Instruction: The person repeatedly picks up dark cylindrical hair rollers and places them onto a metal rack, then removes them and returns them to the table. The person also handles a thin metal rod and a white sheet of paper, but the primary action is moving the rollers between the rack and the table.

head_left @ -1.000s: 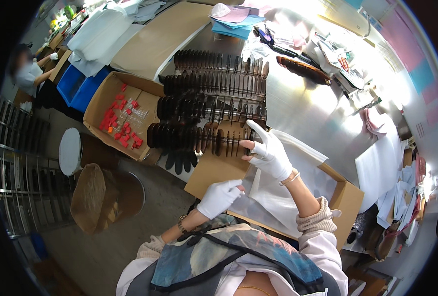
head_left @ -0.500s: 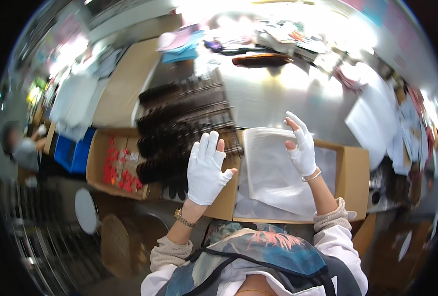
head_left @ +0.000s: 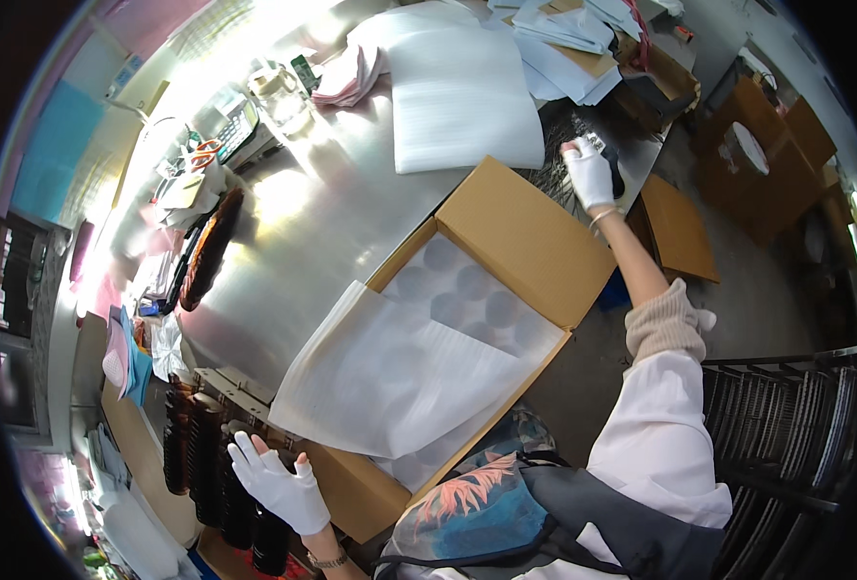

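- Head view: the open carton (head_left: 530,237) is seen mid-frame on the surface (head_left: 337,217), its long axis running from 7 to 1 o'clock, with a flap laid outward at each end.
- Its 7 o'clock part is covered by a white sheet (head_left: 371,377), draped over the left edge; pale round shapes are exposed toward 1 o'clock.
- Rows of dark pieces (head_left: 204,464) are seen at 8 o'clock from the carton, set roughly from 12 to 6.
- The left hand (head_left: 279,483) is held beside these rows, empty, fingers apart and aimed at 11 o'clock.
- The right hand (head_left: 590,174) is stretched past the 1 o'clock flap, fingers toward 11, just beside a black object (head_left: 616,176); whether anything is gripped cannot be told.
- Half a second ago the right hand was held over the carton; the view has since been turned, the carton then being seen lengthwise from about 9 to 3.
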Tool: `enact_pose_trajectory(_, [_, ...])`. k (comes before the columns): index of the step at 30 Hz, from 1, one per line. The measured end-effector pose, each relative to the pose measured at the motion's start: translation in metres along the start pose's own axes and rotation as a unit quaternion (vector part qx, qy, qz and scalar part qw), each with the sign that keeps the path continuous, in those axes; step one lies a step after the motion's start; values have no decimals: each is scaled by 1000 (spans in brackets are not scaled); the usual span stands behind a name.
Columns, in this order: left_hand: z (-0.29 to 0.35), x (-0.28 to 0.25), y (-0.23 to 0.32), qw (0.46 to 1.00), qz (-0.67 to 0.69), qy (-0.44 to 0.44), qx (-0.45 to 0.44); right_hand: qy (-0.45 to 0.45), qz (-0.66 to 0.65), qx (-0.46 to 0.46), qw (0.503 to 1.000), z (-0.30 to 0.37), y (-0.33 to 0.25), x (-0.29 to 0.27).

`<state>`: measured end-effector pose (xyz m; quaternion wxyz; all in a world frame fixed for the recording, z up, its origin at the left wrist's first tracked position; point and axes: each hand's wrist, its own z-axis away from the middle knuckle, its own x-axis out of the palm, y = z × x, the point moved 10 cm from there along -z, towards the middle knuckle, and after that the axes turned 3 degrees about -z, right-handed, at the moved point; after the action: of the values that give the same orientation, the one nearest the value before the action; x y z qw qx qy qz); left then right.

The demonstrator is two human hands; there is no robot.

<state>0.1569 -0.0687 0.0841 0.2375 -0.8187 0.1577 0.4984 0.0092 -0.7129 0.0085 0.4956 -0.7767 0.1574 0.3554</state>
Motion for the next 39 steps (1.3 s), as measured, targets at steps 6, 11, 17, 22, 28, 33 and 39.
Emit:
enact_pose_trajectory(6, [-10,-8,37,996,80,-34,26,-201,204,299,910,-32,258,105])
enact_pose_trajectory(11, [-16,-8,57,993,114,-36,17,-335,103,265,898,-32,239,191])
enact_pose_trajectory(17, [-27,-10,81,989,144,-21,37,-74,113,151,979,-78,192,169])
enact_pose_trajectory(22, [-17,-8,79,989,144,-31,14,-22,-549,443,708,-35,180,176])
enact_pose_trajectory(28, [-24,-6,101,979,195,-32,50,-174,-368,337,849,-32,164,125])
enact_pose_trajectory(33, [-24,-13,118,979,179,-42,93,-200,252,182,929,-42,193,139])
enact_pose_trajectory(39, [-14,-12,97,976,194,-7,98,-126,-463,457,749,-80,336,234])
